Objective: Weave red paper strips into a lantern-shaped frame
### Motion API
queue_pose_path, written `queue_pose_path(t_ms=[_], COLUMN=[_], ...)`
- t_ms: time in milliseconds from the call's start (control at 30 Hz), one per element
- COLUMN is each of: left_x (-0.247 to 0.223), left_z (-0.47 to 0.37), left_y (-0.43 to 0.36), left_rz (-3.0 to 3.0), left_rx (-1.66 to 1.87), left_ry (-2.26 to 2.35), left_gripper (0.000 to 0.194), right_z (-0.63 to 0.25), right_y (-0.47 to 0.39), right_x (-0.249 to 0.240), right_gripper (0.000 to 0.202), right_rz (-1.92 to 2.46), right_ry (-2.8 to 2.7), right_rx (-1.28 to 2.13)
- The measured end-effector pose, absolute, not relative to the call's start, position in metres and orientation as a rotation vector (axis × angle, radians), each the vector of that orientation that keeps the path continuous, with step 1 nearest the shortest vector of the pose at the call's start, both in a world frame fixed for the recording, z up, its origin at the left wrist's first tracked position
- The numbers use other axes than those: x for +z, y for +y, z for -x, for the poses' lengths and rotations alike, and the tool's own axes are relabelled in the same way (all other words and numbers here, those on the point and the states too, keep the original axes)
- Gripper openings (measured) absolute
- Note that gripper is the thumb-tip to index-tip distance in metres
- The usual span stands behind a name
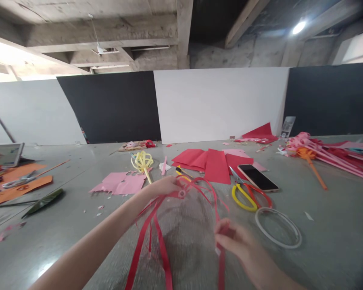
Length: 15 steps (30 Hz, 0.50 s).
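Head view: we hold several red strips (162, 245) in our left fingers (175, 183) and pinch one strip (221, 268) between our right fingers (227, 237), over one table (78, 201) bearing one phone (258, 178), one white ring (269, 209), one pair of scissors (240, 184) and one yellow paper ball (142, 162).

1 phone (258, 177) and 1 leaf (46, 202) lie well apart.

Yellow-and-orange scissors (251, 196) near plain red paper (218, 166)
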<state>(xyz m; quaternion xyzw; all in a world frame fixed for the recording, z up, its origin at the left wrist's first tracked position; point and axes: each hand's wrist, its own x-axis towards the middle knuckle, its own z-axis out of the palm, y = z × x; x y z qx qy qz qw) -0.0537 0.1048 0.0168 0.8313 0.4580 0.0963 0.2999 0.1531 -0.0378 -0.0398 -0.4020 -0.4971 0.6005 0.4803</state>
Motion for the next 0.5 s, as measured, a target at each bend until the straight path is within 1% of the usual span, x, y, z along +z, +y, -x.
queue_pose_path(t_ms=[267,500], left_x=[0.023,0.012], left_z=[0.042,0.024], left_y=[0.096,0.075], left_rz=[-2.434,-2.675], left_rx=[0.22,0.107], left_ry=[1.52,1.752], left_gripper=[0.02,0.027], right_z=[-0.152,-0.152], right_y=[-0.036,-0.037], right_x=[-0.045,-0.045], right_gripper=[0.013,0.011], right_rz=[0.918,0.915], right_ry=[-1.167,-1.217], right_rx=[1.496,1.55])
